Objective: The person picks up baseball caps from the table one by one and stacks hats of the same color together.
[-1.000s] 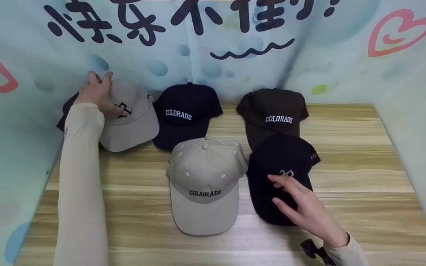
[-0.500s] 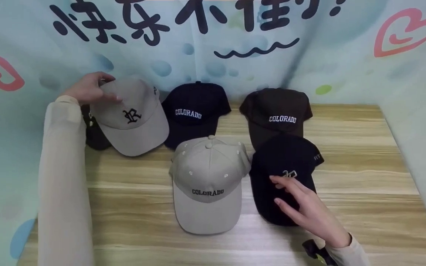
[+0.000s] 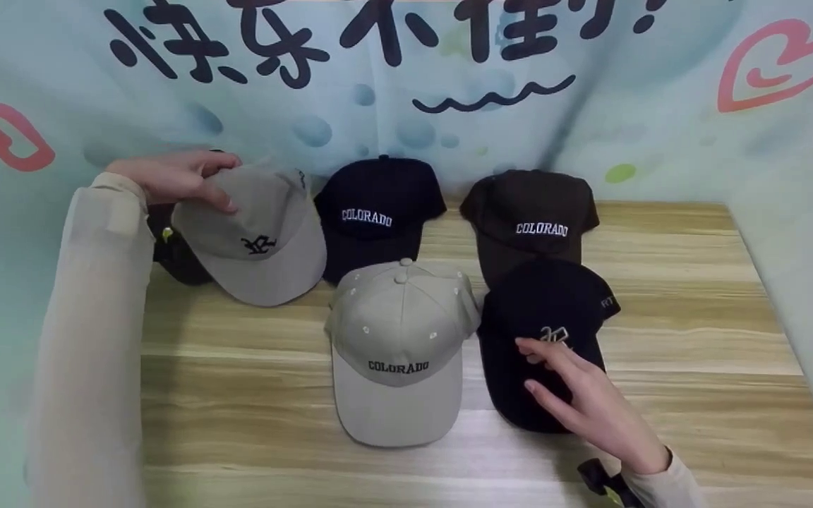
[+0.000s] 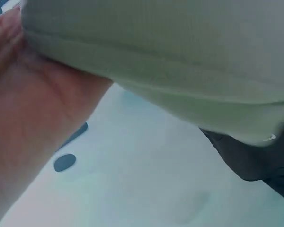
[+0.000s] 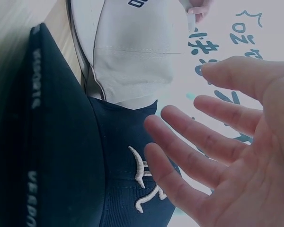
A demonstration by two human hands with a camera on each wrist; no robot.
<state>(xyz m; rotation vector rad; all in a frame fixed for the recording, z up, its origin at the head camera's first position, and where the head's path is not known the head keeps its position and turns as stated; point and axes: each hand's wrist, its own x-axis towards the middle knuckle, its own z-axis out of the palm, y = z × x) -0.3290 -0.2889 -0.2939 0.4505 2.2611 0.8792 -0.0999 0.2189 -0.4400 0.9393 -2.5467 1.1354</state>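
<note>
At the back left, my left hand (image 3: 173,176) grips a grey baseball cap (image 3: 255,212) with a black letter emblem. The thumb lies on the front of its crown and the other fingers go behind, mostly hidden. Its brim points forward and down; I cannot tell whether it touches the table. Pale fabric (image 4: 180,56) fills the top of the left wrist view. My right hand (image 3: 583,395) hovers with spread, relaxed fingers at a dark baseball cap (image 3: 526,381) with a white emblem, front right. In the right wrist view, that hand (image 5: 222,146) holds nothing.
A grey COLORADO cap (image 3: 396,402) sits front and centre. Behind stand a navy COLORADO cap (image 3: 371,197) and a dark brown COLORADO cap (image 3: 547,204). A dark object (image 3: 181,261) is partly hidden below the left hand. A printed backdrop (image 3: 435,134) borders the wood-grain table (image 3: 696,353).
The left forearm has swung left, and the thumb has moved back off the emblem. The grey cap has shifted slightly right and forward, tipping its front downward. My right hand stays put.
</note>
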